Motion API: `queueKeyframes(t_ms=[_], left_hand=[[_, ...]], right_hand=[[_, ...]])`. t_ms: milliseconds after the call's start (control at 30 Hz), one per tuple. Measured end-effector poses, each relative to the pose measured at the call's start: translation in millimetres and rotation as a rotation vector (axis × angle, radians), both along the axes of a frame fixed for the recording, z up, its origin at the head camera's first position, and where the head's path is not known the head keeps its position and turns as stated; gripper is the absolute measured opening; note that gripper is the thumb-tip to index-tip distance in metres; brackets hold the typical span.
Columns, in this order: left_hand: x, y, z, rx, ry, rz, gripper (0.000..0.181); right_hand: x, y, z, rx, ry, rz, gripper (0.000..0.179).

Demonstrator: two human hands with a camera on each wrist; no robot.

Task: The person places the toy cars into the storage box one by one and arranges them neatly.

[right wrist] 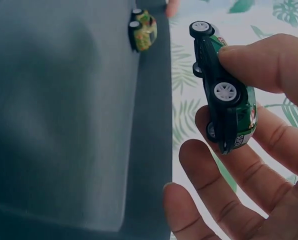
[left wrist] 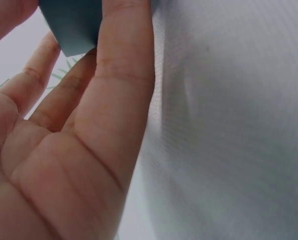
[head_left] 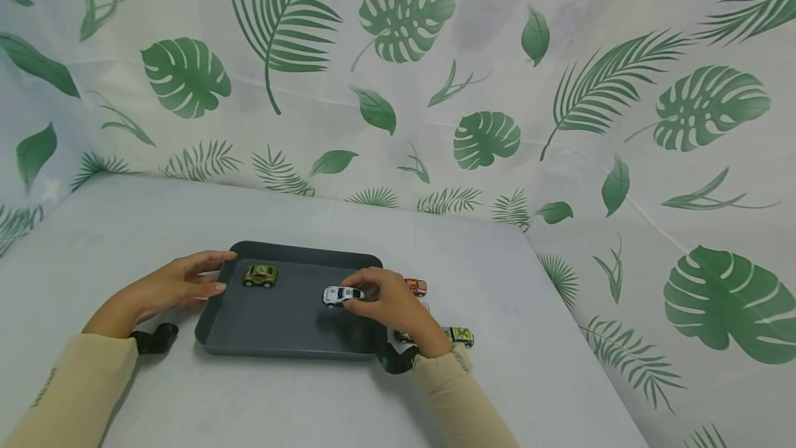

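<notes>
My right hand [head_left: 390, 301] holds a small toy car [head_left: 338, 295] above the right part of a dark grey tray [head_left: 280, 346]. From the head it looks white and black; in the right wrist view the toy car [right wrist: 221, 90] shows green sides, a black underside and white wheels, pinched between thumb and fingers. The other fingers [right wrist: 201, 165] of that hand are loosely bent. On the left, my left hand [head_left: 180, 285] rests its fairly straight fingers at the tray's left rim, near the far corner. A camouflage-patterned toy car [head_left: 260, 275] stands inside the tray, toward its far left.
Just right of the tray, partly behind my right hand and wrist, several toy cars lie on the white table [head_left: 497, 393]. Among them are a red-orange toy car [head_left: 418, 287] and a green-yellow one [head_left: 461, 336]. A leaf-print cloth [head_left: 423, 95] stands behind and to the right.
</notes>
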State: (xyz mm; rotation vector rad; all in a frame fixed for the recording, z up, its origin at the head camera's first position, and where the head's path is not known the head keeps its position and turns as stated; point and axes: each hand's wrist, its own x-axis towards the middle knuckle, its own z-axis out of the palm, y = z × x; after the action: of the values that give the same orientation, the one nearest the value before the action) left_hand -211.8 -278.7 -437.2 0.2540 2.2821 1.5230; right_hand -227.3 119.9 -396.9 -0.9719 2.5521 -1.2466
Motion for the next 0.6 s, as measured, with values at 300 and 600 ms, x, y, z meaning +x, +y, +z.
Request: queueKeyframes(t_ms=[300,600], left_hand=[[0.4,-0.1,0.8,-0.010,0.002,-0.005,0.082],[0.3,-1.6,0.5,-0.010,0.009,-0.011,0.082]], right_hand=[[-0.8,-11,2.8,0.034,-0.006,0.013,0.021],[-4.2,-22,7.3,0.080,-0.002,0.029,0.020]])
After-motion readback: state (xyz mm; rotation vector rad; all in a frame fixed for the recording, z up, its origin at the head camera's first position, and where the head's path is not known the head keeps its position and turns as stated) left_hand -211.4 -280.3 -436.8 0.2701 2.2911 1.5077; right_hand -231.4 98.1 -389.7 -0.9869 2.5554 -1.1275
